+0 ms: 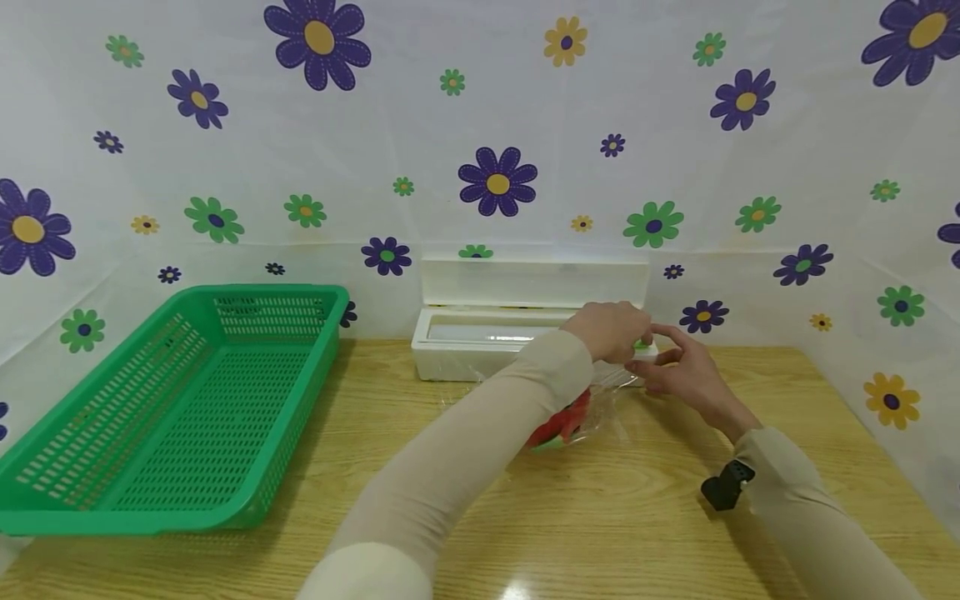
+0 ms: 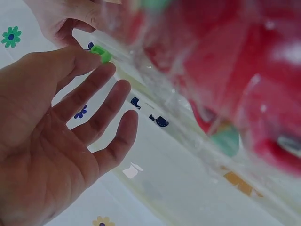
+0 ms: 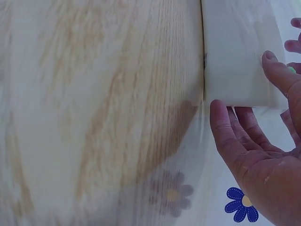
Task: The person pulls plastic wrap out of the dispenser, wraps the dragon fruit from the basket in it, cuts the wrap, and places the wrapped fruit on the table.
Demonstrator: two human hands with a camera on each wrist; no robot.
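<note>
A long white cling film dispenser lies at the back of the table with its lid raised. Near its right end, my left hand pinches a small green slide cutter between thumb and index finger, the other fingers spread loosely. My right hand grips the dispenser's right end, its thumb and fingers bent around the corner in the right wrist view. Clear cling film runs from the dispenser's front over a red item with green parts, partly hidden behind my left forearm.
A green perforated plastic basket stands on the left of the wooden table. A white flower-printed sheet hangs close behind the dispenser and along both sides. A black wrist device is on my right sleeve.
</note>
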